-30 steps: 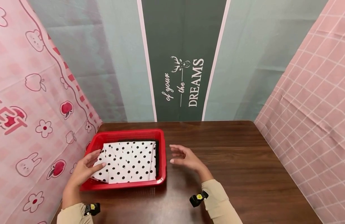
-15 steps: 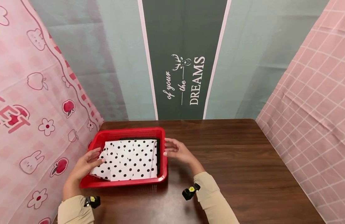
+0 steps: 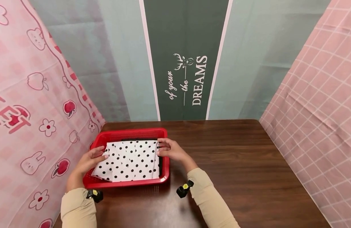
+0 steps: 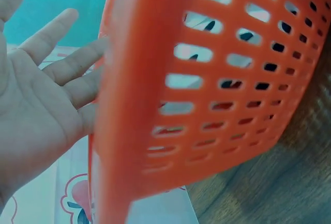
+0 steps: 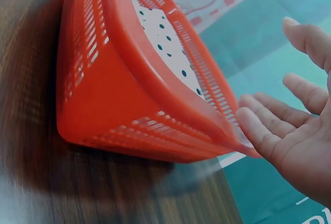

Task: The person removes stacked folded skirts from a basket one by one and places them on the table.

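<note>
A folded white cloth with black dots point(image 3: 132, 161) lies in a red plastic basket point(image 3: 130, 130), with a dark layer point(image 3: 161, 167) showing along its right and far edges. My left hand point(image 3: 87, 163) reaches over the basket's left side, thumb overlapping the cloth's left edge in the head view. Over the right rim comes my right hand point(image 3: 175, 151), its fingertips right at the cloth's right edge. Spread fingers of the left hand point(image 4: 46, 89) show beyond the basket wall in the left wrist view. In the right wrist view, the right hand's fingers point(image 5: 264, 131) extend near the rim, loosely straight.
The basket stands at the left of a brown wooden table point(image 3: 235, 164). Behind the table hangs a green curtain point(image 3: 187, 38) with printed words. A pink patterned curtain point(image 3: 44, 95) borders the left, and a pink checked one point(image 3: 306, 95) the right.
My right hand has moved left, from beside the basket to over its right rim at the cloth's edge. The left hand has shifted slightly; the basket and cloth stay in place.
</note>
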{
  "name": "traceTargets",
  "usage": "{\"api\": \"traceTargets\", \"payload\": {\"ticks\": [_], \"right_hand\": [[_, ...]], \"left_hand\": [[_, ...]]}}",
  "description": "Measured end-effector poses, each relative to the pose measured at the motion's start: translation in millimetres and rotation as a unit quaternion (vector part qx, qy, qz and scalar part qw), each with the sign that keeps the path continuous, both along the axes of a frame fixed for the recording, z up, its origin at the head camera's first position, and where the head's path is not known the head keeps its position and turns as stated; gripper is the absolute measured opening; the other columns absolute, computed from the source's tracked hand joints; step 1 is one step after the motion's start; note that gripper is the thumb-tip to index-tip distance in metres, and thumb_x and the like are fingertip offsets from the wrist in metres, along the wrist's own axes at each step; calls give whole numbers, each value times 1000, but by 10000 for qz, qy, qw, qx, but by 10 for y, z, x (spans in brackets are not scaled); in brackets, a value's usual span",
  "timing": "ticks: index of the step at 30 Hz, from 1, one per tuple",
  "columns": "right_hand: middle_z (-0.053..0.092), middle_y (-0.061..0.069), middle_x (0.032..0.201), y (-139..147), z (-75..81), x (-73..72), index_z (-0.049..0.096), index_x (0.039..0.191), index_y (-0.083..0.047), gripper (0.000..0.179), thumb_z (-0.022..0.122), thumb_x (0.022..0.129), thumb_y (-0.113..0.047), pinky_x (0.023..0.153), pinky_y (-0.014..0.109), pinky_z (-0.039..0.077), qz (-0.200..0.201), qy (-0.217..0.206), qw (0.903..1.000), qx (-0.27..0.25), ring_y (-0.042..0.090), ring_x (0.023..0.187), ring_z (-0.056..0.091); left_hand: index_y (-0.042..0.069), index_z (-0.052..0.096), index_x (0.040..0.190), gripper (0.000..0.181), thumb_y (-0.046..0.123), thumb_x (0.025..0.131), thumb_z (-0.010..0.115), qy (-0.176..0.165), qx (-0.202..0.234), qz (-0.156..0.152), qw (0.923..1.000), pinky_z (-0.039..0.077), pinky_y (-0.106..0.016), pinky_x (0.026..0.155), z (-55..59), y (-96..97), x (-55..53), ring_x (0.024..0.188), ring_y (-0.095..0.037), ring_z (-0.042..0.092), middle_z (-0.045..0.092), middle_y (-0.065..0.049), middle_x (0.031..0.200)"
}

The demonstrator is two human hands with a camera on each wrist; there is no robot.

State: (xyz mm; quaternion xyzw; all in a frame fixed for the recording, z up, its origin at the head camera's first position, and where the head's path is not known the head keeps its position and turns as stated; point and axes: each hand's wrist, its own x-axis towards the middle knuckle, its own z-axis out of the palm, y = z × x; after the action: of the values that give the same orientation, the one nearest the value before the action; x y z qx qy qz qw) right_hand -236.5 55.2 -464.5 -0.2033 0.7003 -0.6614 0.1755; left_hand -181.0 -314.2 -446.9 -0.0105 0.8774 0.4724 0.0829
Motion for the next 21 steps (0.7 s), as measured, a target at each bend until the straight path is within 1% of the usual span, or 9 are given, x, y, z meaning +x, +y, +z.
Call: {"api": "traceTargets", "payload": {"ticks": [1, 5, 7, 9, 11, 12, 15, 17, 21], "right_hand": [[47, 28, 128, -26, -6, -17, 42, 135, 4, 59, 68, 82, -4, 88, 35, 46, 7, 1, 10000, 57, 41, 115, 47], [48, 28, 126, -115, -17, -55, 43, 133, 5, 60, 69, 81, -6, 89, 34, 45, 29, -29, 9994, 347, 38, 115, 48], [49, 27, 124, -156, -7, -63, 43, 133, 5, 60, 69, 81, -8, 88, 34, 46, 3, -36, 9985, 546, 34, 113, 49], [50, 25, 124, -195, 15, -63, 44, 133, 3, 59, 69, 81, -11, 88, 35, 46, -41, -77, 9975, 707, 31, 112, 49], [49, 25, 125, -239, 31, -59, 45, 133, 3, 58, 69, 82, -13, 90, 38, 45, -93, -142, 9969, 766, 30, 113, 48], [49, 25, 126, -264, 36, -54, 46, 133, 2, 58, 69, 82, -14, 91, 39, 44, -124, -186, 9967, 785, 31, 114, 47], [48, 25, 127, -349, 15, -39, 49, 130, 2, 54, 69, 83, -15, 92, 42, 42, -194, -274, 9955, 887, 33, 117, 45], [49, 24, 127, -408, -19, -36, 51, 128, 2, 52, 69, 82, -16, 92, 42, 42, -231, -258, 9936, 1074, 33, 118, 44], [54, 18, 118, -497, -56, -40, 55, 122, 3, 47, 69, 82, -16, 86, 40, 45, -319, -52, 9864, 1611, 28, 106, 50]], "left_hand": [[-3, 29, 142, 74, 36, 88, 62, -81, 20, -11, 10000, 40, -55, 90, -45, -31, -44, 119, -44, 39, 34, -33, 137], [-3, 29, 142, 83, 44, 84, 65, -380, 76, 33, 9992, 42, -55, 89, -80, -61, -128, 113, -41, 47, 38, -33, 134], [-4, 28, 142, 82, 41, 85, 65, -501, 206, 25, 9985, 40, -56, 90, -80, -60, -153, 113, -41, 47, 39, -33, 133], [-5, 26, 142, 80, 40, 87, 63, -617, 252, 32, 9978, 37, -57, 93, -69, -48, -171, 115, -42, 45, 39, -34, 132], [-7, 23, 142, 78, 37, 89, 60, -700, 272, -63, 9972, 33, -58, 95, -56, -34, -189, 118, -45, 41, 37, -36, 133], [-7, 23, 142, 77, 35, 90, 60, -757, 285, -45, 9967, 33, -58, 95, -50, -23, -195, 119, -46, 39, 36, -36, 133], [-9, 21, 142, 76, 34, 91, 58, -871, 177, -88, 9960, 32, -59, 95, -48, -16, -213, 120, -47, 36, 31, -37, 134], [-10, 20, 142, 77, 34, 91, 59, -961, 106, -100, 9953, 32, -59, 95, -51, -11, -223, 121, -48, 33, 27, -38, 136], [-11, 20, 141, 79, 35, 90, 60, -1232, -38, -19, 9924, 31, -59, 96, -49, 10, -260, 123, -49, 28, 22, -36, 139]]}}
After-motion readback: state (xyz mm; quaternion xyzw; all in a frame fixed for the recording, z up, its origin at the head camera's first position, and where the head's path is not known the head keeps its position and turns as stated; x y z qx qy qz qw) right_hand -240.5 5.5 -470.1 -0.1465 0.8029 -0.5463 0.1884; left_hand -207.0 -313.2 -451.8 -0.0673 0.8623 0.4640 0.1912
